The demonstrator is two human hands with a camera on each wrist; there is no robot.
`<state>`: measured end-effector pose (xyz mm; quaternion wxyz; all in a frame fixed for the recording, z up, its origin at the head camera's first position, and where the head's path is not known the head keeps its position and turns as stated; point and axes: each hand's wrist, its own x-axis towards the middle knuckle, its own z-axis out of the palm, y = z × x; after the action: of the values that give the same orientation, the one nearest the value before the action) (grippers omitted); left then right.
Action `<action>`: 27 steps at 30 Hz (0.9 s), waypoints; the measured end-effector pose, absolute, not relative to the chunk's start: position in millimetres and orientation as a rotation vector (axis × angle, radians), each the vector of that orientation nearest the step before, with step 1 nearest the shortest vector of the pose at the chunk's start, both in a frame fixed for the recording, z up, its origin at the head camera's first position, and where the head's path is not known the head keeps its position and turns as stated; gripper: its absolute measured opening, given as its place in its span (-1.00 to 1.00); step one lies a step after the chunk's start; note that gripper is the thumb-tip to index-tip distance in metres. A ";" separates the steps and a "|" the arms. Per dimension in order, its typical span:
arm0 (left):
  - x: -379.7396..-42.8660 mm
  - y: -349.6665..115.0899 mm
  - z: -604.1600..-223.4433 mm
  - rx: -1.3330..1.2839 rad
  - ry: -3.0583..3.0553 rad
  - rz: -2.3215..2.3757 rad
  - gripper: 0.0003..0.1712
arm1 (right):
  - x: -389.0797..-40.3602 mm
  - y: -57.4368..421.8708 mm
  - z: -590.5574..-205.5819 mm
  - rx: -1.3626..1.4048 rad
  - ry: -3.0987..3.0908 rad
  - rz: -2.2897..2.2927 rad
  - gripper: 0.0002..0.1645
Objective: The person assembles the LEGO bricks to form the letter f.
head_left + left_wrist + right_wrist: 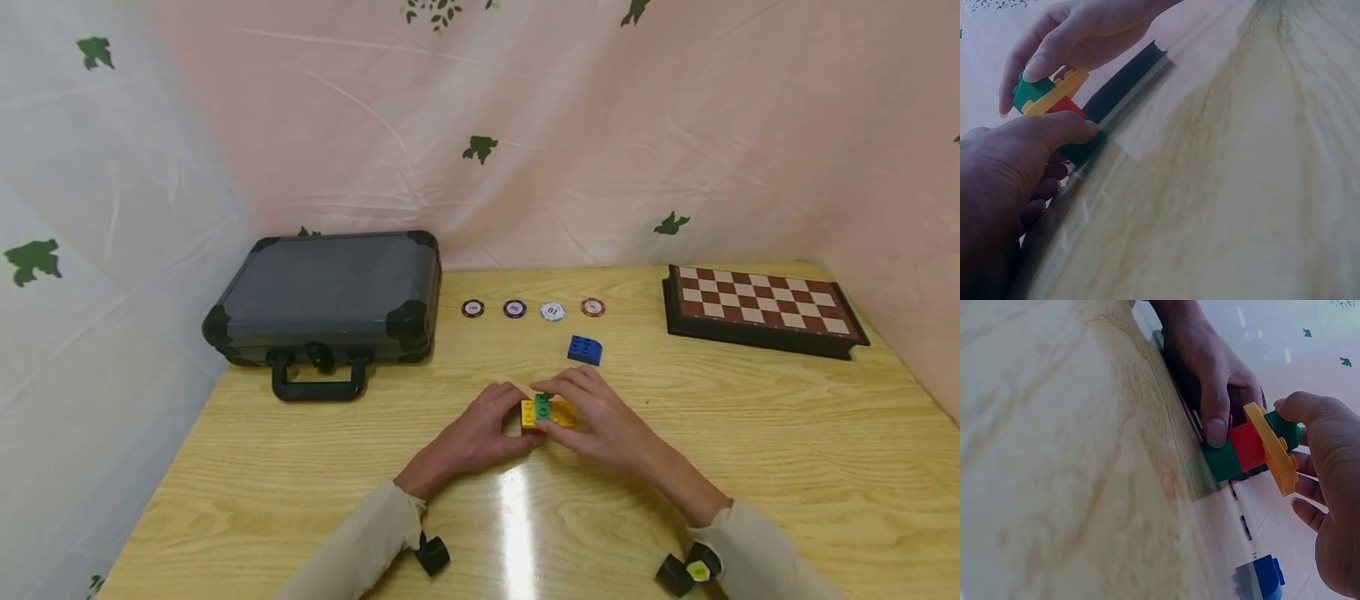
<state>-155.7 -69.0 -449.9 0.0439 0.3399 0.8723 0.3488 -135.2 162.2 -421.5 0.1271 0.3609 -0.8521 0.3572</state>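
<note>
One wooden tabletop (787, 433) carries everything, with a dark gray case (337, 283) at far left and a checkered board (765, 302) at far right. Between them, on the near side, the left hand (480, 425) grips the bottom green brick (1221, 461) of a small stack, while the right hand (600, 417) pinches the top green brick (1282, 428). Sandwiched in between are a yellow piece (1266, 447) and, below it, a red brick (1249, 447). Whether the top brick is fully seated, I cannot tell. Because the yellow piece overhangs the red one, off-center pressure could lever it loose; a slack left grip could let the stack twist. A blue brick (585, 349) lies just beyond the right knuckles, so a far-reaching finger might nudge it. Farther back, four chips (552, 312) form a row. Most room for moving lies right and near; the case's edge limits leftward travel on the far side.
</note>
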 end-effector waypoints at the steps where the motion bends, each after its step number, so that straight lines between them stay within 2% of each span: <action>1: -155.7 -69.0 -450.3 1.037 2.667 1.065 -0.58 | -135.2 162.1 -421.6 1.051 -2.480 1.039 -0.44; 27: -156.1 -68.4 -451.4 1.003 2.670 1.055 -0.59 | -145.2 181.9 -424.4 1.000 -2.427 1.150 -0.54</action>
<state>-156.1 -68.4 -451.4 0.0503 0.3294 0.8768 0.3466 -145.2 181.9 -424.4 0.1373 0.3456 -0.8389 0.3974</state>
